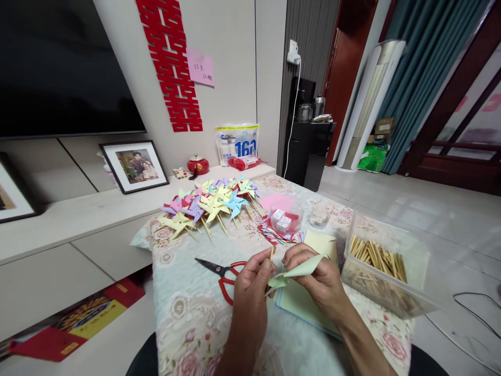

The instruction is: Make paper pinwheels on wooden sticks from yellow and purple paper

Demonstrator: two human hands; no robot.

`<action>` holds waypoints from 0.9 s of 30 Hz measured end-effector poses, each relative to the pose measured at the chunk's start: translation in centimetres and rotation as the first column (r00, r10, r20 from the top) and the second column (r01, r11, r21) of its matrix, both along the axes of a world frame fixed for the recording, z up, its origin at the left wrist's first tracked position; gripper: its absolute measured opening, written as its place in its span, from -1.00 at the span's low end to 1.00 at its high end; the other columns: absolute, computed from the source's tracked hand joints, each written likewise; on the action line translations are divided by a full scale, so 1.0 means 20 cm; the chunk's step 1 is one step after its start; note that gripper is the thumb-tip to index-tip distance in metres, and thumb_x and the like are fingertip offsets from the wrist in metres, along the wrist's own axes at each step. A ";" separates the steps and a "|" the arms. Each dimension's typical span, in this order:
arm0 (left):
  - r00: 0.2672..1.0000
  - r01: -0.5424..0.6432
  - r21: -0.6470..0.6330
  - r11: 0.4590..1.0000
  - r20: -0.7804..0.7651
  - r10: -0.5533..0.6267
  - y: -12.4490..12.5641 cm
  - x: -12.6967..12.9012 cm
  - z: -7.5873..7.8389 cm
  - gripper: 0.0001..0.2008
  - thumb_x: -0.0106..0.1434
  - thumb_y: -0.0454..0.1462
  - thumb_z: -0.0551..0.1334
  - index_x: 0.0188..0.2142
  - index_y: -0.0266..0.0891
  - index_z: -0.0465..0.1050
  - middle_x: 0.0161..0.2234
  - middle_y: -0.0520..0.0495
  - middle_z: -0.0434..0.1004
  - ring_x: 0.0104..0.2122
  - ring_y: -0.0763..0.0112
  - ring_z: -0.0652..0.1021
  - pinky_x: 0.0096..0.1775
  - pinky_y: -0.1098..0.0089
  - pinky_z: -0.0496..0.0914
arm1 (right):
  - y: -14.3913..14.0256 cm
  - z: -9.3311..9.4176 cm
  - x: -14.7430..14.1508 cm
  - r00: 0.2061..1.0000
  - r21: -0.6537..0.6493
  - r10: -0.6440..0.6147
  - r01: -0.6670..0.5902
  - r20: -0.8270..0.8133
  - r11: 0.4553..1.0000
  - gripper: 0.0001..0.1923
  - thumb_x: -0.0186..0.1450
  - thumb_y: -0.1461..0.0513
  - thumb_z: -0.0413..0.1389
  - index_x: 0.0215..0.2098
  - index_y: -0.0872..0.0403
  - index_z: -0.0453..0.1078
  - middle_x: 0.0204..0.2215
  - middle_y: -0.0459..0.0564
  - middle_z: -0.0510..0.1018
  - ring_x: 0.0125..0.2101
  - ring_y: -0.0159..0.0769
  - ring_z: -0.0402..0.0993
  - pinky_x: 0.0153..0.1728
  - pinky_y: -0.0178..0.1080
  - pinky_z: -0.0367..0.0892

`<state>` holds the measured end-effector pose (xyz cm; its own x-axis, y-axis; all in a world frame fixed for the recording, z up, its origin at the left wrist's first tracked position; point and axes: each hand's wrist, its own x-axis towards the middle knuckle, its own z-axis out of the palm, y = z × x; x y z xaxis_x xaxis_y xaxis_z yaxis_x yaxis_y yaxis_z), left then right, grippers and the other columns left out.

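Now we pinch a wooden stick (271, 254) in our left hand (250, 279) while our right hand (317, 277) pinches folded green paper (298, 271) beside it, so next likely calls for aligning its centre.

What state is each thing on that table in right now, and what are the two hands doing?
Left hand: pinching a thin wooden stick, upright.
Right hand: holding pale green paper, partly folded.
Scissors: lying flat, blades closed.
Pinwheels: finished, heaped together.
Clear box of sticks: open, partly filled.
Paper stack: flat under the hands.
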<state>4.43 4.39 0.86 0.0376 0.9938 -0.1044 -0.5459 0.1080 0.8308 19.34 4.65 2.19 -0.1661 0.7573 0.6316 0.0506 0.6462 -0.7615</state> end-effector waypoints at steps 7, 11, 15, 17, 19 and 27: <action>1.000 0.011 -0.072 0.997 -0.020 -0.013 0.02 -0.05 0.00 -0.56 0.00 -0.09 0.49 -0.16 -0.26 0.63 -0.56 0.09 0.35 -0.60 0.61 0.29 -0.56 0.54 0.17 | 0.01 0.00 0.00 0.976 0.094 -0.102 0.085 0.193 0.992 -0.81 0.42 0.28 0.04 -0.27 -0.02 0.49 -0.32 0.00 0.49 -0.28 -0.22 0.47 -0.25 -0.18 0.35; 0.997 -0.034 -0.032 0.999 -0.071 0.032 0.02 -0.06 -0.01 -0.65 0.04 -0.14 0.46 -0.19 -0.25 0.65 -0.56 0.08 0.34 -0.61 0.63 0.26 -0.57 0.55 0.13 | 0.01 0.01 0.02 0.923 0.216 -0.206 0.139 0.327 0.966 -0.77 0.41 0.34 -0.02 -0.25 -0.01 0.46 -0.30 0.02 0.49 -0.24 -0.19 0.45 -0.22 -0.13 0.33; 0.994 -0.036 0.036 0.999 -0.106 0.040 0.01 -0.07 -0.04 -0.70 0.06 -0.15 0.43 -0.23 -0.24 0.66 -0.53 0.05 0.39 -0.59 0.61 0.31 -0.55 0.54 0.18 | 0.00 0.01 0.02 0.870 0.359 -0.320 0.182 0.376 0.916 -0.75 0.39 0.39 -0.05 -0.23 0.03 0.43 -0.30 0.03 0.48 -0.21 -0.17 0.43 -0.18 -0.07 0.30; 0.995 -0.019 0.057 0.998 -0.094 0.025 0.01 -0.07 -0.05 -0.71 0.08 -0.16 0.42 -0.21 -0.22 0.66 -0.51 0.05 0.40 -0.59 0.62 0.30 -0.55 0.54 0.18 | -0.01 0.01 0.01 0.851 0.407 -0.361 0.195 0.382 0.892 -0.76 0.37 0.41 -0.04 -0.21 0.05 0.43 -0.26 0.04 0.48 -0.17 -0.16 0.42 -0.16 -0.05 0.29; 0.997 0.009 0.064 0.998 -0.080 -0.004 0.00 -0.07 -0.05 -0.72 0.09 -0.17 0.41 -0.19 -0.22 0.66 -0.51 0.06 0.39 -0.60 0.63 0.29 -0.56 0.55 0.16 | -0.02 0.01 0.01 0.839 0.443 -0.388 0.203 0.382 0.873 -0.77 0.36 0.40 -0.02 -0.19 0.06 0.43 -0.23 0.06 0.48 -0.14 -0.14 0.40 -0.14 -0.02 0.28; 0.989 0.140 0.100 0.985 -0.060 -0.134 -0.05 -0.06 -0.02 -0.73 0.14 -0.10 0.41 -0.21 -0.16 0.66 -0.37 0.01 0.42 -0.61 0.66 0.27 -0.63 0.56 0.14 | -0.04 0.01 -0.02 0.874 0.481 -0.424 0.273 0.238 0.833 -0.79 0.43 0.24 -0.01 -0.19 0.01 0.48 -0.22 0.06 0.47 -0.13 -0.11 0.41 -0.14 -0.02 0.31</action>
